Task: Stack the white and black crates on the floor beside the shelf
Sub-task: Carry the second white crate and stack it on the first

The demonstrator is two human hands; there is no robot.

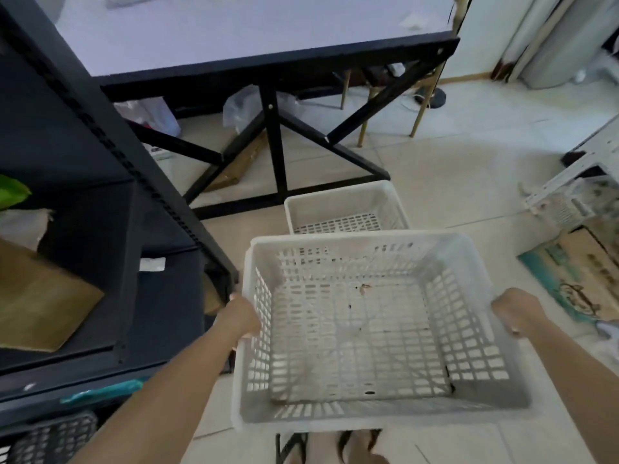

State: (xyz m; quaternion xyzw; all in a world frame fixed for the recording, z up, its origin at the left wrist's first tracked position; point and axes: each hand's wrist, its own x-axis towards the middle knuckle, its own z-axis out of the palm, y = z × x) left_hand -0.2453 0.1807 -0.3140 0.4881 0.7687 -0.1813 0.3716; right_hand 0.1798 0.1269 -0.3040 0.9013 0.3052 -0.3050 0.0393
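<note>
I hold a large white perforated crate (365,333) in the air in front of me, empty apart from some dirt specks. My left hand (239,316) grips its left rim and my right hand (516,311) grips its right rim. Beyond it, a second white crate (345,209) stands on the tiled floor beside the black shelf (100,202), partly hidden by the held crate. A black crate (50,440) shows at the bottom left, low under the shelf. Another dark crate edge (291,445) peeks out below the held crate, near my feet.
A black-framed table (274,68) with crossed legs stands behind the floor crate. Plastic bags lie under it. A brown paper bag (37,303) sits on the shelf. Flattened cardboard (579,276) and a white rack (576,192) lie on the floor at right.
</note>
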